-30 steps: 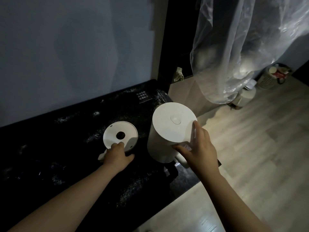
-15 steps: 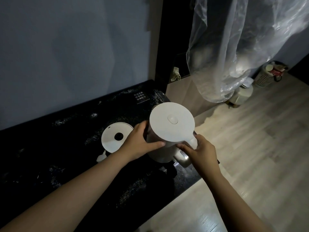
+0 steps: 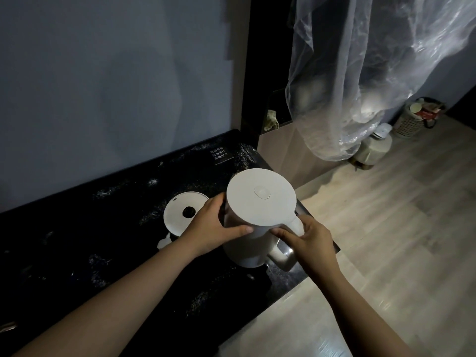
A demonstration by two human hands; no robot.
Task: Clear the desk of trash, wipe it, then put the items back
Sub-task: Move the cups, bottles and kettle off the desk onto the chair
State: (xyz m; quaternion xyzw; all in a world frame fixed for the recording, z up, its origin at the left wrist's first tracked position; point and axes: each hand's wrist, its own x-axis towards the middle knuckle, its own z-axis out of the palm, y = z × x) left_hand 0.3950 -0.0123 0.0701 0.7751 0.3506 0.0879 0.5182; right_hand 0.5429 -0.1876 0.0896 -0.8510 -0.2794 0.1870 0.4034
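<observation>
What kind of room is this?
Probably a hotel or rented room, though that's a guess: a white kettle and its round base at a black counter with a small printed notice, and a waste basket on the wooden floor.

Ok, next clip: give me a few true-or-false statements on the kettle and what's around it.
1. The kettle sits on its base. False: the base lies on the desk, left of the kettle.
2. The left hand and the right hand both hold the kettle. True.
3. The kettle's lid is open. False: it is shut.
4. A basket stands on the floor. True.
</observation>
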